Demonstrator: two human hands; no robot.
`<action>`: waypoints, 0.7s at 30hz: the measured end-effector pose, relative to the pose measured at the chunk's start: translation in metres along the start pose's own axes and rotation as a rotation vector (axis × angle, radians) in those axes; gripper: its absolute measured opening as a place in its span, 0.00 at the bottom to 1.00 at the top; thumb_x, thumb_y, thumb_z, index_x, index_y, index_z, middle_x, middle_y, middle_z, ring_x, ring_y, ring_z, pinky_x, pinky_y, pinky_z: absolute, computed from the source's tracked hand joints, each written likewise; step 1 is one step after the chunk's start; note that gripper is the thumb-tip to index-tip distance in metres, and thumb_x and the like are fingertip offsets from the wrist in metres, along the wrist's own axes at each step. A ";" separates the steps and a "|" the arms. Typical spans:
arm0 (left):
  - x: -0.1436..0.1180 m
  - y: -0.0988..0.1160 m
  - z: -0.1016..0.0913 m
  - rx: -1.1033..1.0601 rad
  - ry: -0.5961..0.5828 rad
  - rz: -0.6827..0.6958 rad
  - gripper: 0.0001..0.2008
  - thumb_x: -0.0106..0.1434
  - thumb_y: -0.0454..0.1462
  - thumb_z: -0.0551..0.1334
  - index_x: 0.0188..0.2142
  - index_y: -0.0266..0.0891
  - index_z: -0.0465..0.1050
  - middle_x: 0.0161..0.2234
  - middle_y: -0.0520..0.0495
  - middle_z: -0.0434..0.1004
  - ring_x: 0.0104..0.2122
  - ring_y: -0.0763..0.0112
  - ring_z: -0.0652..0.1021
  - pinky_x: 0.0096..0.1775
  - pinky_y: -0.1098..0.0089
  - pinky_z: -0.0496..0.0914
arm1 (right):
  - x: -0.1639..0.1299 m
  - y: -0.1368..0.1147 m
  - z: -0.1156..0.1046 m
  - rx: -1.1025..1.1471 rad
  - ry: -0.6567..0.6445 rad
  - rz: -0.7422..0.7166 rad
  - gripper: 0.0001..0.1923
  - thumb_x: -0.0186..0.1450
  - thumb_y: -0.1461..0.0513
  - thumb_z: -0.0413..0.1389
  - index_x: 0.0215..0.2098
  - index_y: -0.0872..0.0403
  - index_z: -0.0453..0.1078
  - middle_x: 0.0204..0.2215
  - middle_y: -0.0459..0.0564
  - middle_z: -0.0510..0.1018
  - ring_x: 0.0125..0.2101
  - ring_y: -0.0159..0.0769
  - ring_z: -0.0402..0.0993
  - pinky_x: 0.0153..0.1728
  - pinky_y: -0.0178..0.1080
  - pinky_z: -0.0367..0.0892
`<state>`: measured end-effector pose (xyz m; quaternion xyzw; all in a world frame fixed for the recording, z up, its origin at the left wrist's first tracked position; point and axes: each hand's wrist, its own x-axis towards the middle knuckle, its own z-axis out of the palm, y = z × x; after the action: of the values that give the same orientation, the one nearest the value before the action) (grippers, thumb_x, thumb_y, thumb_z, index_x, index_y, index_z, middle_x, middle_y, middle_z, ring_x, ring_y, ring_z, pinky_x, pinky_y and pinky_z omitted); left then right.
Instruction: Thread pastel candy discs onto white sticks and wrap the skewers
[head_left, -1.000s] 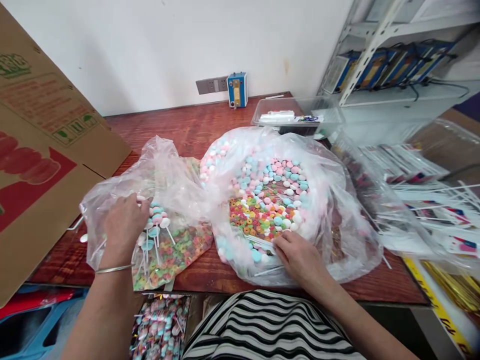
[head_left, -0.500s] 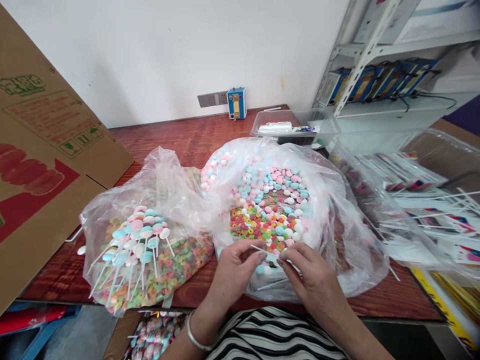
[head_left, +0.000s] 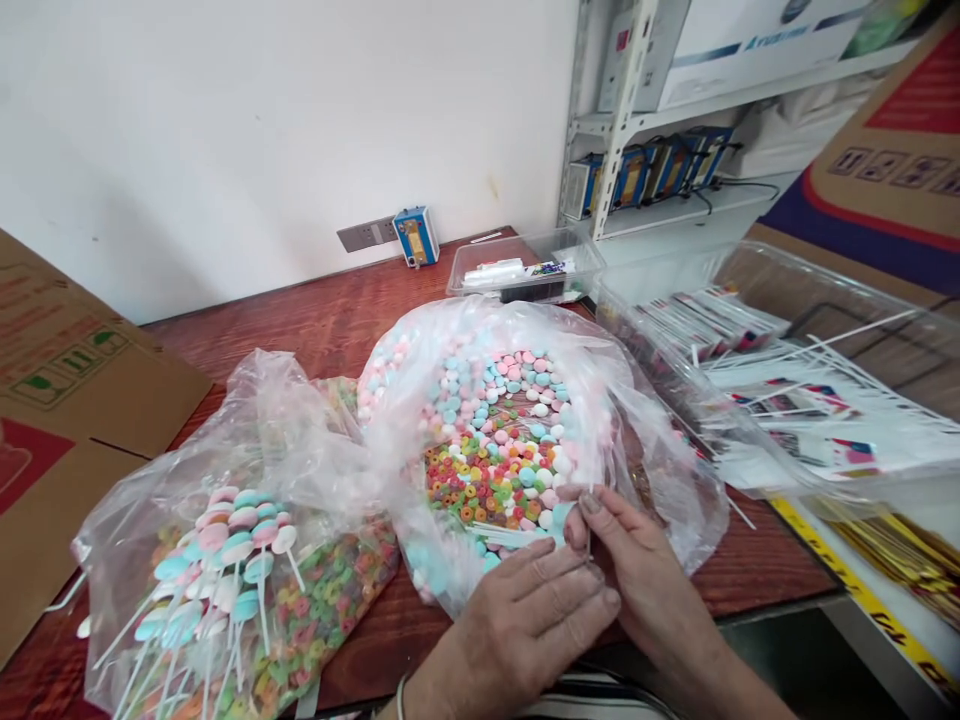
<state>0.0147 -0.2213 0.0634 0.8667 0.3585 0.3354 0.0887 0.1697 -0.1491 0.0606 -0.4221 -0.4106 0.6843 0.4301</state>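
Observation:
My right hand [head_left: 637,550] is closed in a pinch, its thumb and fingers on a thin white stick [head_left: 589,535] that stands roughly upright. My left hand [head_left: 517,620] is stretched out, fingers side by side, with its tips close to the right hand; I see nothing held in it. Just beyond both lies an opened clear plastic bag [head_left: 397,440] with pink, blue and white button-shaped candies [head_left: 540,380] and colourful ring-shaped pieces [head_left: 465,485]. Several white sticks [head_left: 502,537] rest at its near side. Candies on sticks [head_left: 240,545] lie heaped on another bag of rings [head_left: 337,590] at left.
A cardboard box [head_left: 97,380] stands at the left edge. Right of the bags is a clear plastic bin [head_left: 780,255] with packets and white sticks. A smaller clear tray [head_left: 525,240] and a blue-and-white device [head_left: 416,237] sit at the back by the wall. Metal shelving [head_left: 619,120] rises behind.
My left hand has left the white stick and spread flat. My right hand has turned, and the stick in it now stands more upright. The view has swung right.

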 end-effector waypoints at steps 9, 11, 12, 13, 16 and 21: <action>0.035 -0.117 -0.032 0.287 -0.084 -0.683 0.14 0.65 0.29 0.53 0.42 0.39 0.77 0.40 0.41 0.78 0.42 0.61 0.77 0.45 0.63 0.72 | 0.021 -0.001 -0.046 -0.961 -0.069 -0.410 0.17 0.70 0.56 0.47 0.47 0.51 0.74 0.42 0.52 0.82 0.40 0.43 0.79 0.38 0.41 0.72; 0.044 -0.137 -0.029 0.259 -0.213 -0.705 0.13 0.64 0.29 0.55 0.40 0.40 0.78 0.39 0.42 0.77 0.42 0.62 0.77 0.45 0.64 0.70 | 0.021 0.004 -0.042 -0.992 -0.076 -0.422 0.17 0.72 0.56 0.45 0.45 0.51 0.74 0.38 0.50 0.83 0.36 0.41 0.80 0.34 0.39 0.73; 0.047 -0.143 -0.026 0.251 -0.275 -0.710 0.12 0.63 0.29 0.55 0.38 0.40 0.78 0.37 0.42 0.77 0.42 0.62 0.76 0.45 0.66 0.70 | 0.021 0.007 -0.041 -1.000 -0.077 -0.432 0.16 0.72 0.56 0.45 0.42 0.50 0.74 0.35 0.49 0.83 0.34 0.41 0.80 0.32 0.38 0.73; 0.050 -0.148 -0.024 0.249 -0.327 -0.719 0.11 0.62 0.29 0.56 0.36 0.40 0.78 0.36 0.43 0.76 0.42 0.62 0.76 0.44 0.66 0.69 | 0.022 0.009 -0.040 -1.008 -0.078 -0.436 0.16 0.72 0.56 0.45 0.40 0.50 0.74 0.33 0.48 0.82 0.32 0.40 0.79 0.30 0.38 0.72; 0.050 -0.155 -0.020 0.259 -0.401 -0.745 0.08 0.61 0.30 0.58 0.32 0.39 0.76 0.34 0.43 0.74 0.40 0.62 0.75 0.42 0.67 0.67 | 0.024 0.014 -0.043 -1.022 -0.083 -0.431 0.16 0.72 0.55 0.45 0.34 0.50 0.73 0.29 0.47 0.81 0.29 0.40 0.79 0.28 0.38 0.72; 0.041 -0.150 -0.028 0.304 -0.224 -0.751 0.08 0.66 0.32 0.52 0.35 0.39 0.69 0.36 0.46 0.73 0.37 0.66 0.73 0.40 0.66 0.66 | 0.028 0.018 -0.050 -1.011 -0.078 -0.413 0.16 0.72 0.56 0.45 0.33 0.51 0.72 0.28 0.47 0.80 0.27 0.38 0.77 0.28 0.37 0.70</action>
<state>-0.0663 -0.0869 0.0469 0.7100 0.6832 0.1265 0.1145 0.2041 -0.1179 0.0220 -0.4610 -0.7785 0.3181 0.2833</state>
